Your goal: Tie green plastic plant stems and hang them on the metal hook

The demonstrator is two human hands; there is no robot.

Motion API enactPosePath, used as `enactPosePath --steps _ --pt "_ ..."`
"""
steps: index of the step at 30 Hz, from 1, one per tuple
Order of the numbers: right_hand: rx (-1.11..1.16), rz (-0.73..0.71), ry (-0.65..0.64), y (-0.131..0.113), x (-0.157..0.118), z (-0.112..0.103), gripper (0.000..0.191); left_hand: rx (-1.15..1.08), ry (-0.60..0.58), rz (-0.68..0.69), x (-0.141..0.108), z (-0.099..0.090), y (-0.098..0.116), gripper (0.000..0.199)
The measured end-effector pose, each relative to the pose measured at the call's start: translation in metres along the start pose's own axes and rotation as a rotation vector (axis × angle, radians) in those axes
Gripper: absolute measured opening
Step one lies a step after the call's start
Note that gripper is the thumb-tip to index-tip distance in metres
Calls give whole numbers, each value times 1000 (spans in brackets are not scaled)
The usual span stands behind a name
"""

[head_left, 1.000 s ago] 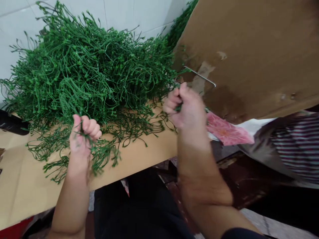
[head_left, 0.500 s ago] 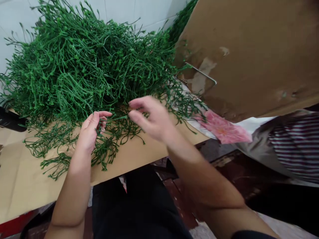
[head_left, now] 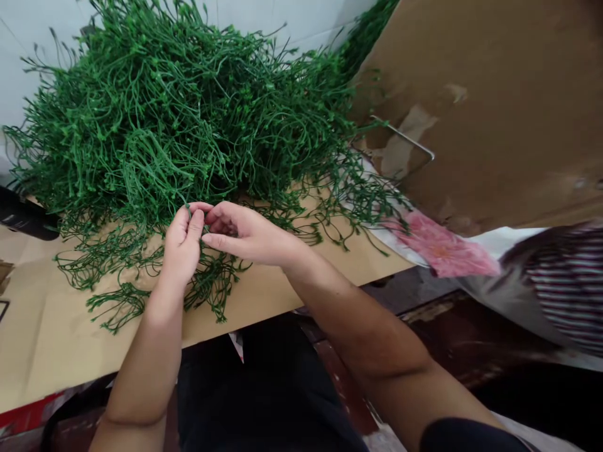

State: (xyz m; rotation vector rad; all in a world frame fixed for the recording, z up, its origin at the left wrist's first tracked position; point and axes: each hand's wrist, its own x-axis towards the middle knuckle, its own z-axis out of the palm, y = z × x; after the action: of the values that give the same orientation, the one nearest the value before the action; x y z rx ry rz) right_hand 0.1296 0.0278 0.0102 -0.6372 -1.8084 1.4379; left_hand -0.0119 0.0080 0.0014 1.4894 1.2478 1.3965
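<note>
My left hand is closed in a pinch in front of a large heap of green artificial plant stems. A bit of green stem shows at its thumb and index finger. My right hand meets it from the right, fingers curled and thumb stretched toward the left fingertips. A speck of green shows by the right thumb tip; what lies between these fingers is mostly hidden. Below and around both hands, loose stem clusters lie on the brown cardboard table cover.
A large cardboard sheet with a bent metal handle stands at the right. Beside it lies a pink flowered cloth. Striped fabric is at the far right, a black cylindrical object at the left, and a white tiled wall behind.
My right hand has moved left and its fingers have come together with the left hand's fingertips. The view has shifted slightly.
</note>
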Motion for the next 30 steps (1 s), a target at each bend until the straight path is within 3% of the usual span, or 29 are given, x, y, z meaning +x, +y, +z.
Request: enactPosePath --steps 6,12,20,25,30 --pt "-82 -51 67 -5 -1 -8 7 -28 -52 -47 1 -1 0 36" --pt "3 -53 146 -5 -3 -17 9 -92 -272 -167 -1 -1 6 37" --pt "46 -7 -60 -8 -1 -23 42 -31 -212 -167 -1 -5 5 37" --pt "-21 31 -131 -8 1 -27 41 25 -264 -180 -2 -5 9 37" --pt "136 32 -216 -4 0 -27 40 -76 -280 -212 -3 -8 7 36"
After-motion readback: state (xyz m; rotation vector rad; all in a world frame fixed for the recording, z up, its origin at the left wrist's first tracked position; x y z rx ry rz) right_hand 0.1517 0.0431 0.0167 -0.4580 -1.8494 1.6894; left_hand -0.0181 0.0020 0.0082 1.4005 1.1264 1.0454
